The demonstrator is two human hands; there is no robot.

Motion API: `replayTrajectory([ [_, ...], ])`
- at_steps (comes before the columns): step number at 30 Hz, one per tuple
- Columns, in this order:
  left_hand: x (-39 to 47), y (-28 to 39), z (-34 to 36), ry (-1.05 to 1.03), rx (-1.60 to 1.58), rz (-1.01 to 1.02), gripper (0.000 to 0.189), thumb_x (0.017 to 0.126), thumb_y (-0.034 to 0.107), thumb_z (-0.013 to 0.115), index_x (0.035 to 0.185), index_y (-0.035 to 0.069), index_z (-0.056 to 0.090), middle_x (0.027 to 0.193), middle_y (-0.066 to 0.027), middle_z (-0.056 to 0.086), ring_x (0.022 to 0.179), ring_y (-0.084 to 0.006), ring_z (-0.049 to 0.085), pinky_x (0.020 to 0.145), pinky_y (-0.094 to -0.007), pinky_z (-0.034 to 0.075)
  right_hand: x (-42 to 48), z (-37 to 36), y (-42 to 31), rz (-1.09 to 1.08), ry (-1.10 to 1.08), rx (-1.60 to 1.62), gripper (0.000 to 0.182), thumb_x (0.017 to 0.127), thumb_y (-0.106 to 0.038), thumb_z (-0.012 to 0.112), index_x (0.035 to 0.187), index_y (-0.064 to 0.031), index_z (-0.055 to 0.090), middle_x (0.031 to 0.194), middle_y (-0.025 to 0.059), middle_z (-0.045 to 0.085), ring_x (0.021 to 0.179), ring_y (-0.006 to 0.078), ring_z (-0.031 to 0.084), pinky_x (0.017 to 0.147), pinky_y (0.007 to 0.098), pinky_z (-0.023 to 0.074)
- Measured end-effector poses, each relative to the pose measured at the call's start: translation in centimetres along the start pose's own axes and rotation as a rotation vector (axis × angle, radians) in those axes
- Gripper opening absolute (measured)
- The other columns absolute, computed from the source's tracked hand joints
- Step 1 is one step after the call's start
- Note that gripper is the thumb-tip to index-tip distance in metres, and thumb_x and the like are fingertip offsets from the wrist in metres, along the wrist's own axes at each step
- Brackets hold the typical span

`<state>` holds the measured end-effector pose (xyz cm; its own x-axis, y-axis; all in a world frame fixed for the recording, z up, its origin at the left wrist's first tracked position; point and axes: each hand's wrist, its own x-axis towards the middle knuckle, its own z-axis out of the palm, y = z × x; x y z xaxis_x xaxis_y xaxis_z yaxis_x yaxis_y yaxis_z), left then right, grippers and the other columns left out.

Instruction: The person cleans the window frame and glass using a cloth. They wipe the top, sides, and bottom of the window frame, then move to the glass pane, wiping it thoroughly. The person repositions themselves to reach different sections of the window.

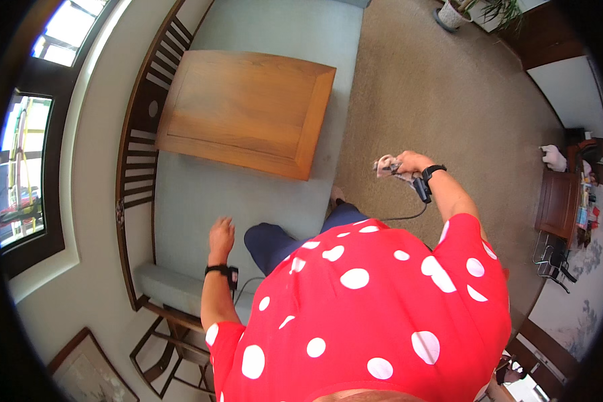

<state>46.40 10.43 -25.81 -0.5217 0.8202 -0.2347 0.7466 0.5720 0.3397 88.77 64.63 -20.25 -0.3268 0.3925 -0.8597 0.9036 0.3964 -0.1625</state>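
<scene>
My right hand (413,162) is closed on a bunched, pale patterned cloth (385,167), held over the brown carpet. Part of the cloth hangs below the fingers, and a dark patch shows on it. My left hand (222,236) hovers above the grey-green cushioned seat (191,201) of a long wooden bench, loosely spread, with nothing visible in it. In front of me a low wooden table (251,110) with a framed top stands on the seat. Its near edge is apart from both hands.
A slatted wooden backrest (139,166) runs along the wall beneath a window (27,166). One bent knee in navy trousers (266,243) is at the seat. Cables run from both wrist devices. A potted plant (452,15) stands far right, and a wooden cabinet (558,203) lines the right wall.
</scene>
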Motion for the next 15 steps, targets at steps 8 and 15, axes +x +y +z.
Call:
replayTrajectory([
  [8, 11.6, 20.3, -2.1, -0.137, 0.295, 0.370, 0.050, 0.087, 0.027, 0.067, 0.134, 0.013, 0.055, 0.148, -0.0079, 0.046, 0.140, -0.0285, 0.037, 0.111, -0.0539, 0.033, -3.1, 4.4, 13.0, 0.036, -0.009, 0.043, 0.033, 0.078, -0.021, 0.072, 0.104, -0.0032, 0.067, 0.088, 0.0132, 0.070, 0.077, 0.0255, 0.066, 0.069, 0.0397, 0.0522],
  [15, 16.4, 23.7, 3.8, -0.384, 0.308, 0.105, 0.079, 0.087, 0.032, 0.068, 0.153, 0.012, 0.028, 0.162, -0.0038, 0.022, 0.149, -0.0225, 0.023, 0.116, -0.0537, 0.028, -5.9, 10.9, 19.2, 0.145, -0.010, 0.345, 0.032, 0.081, -0.017, 0.068, 0.110, -0.0045, 0.066, 0.087, 0.0061, 0.068, 0.074, 0.0179, 0.062, 0.067, 0.0367, 0.0505],
])
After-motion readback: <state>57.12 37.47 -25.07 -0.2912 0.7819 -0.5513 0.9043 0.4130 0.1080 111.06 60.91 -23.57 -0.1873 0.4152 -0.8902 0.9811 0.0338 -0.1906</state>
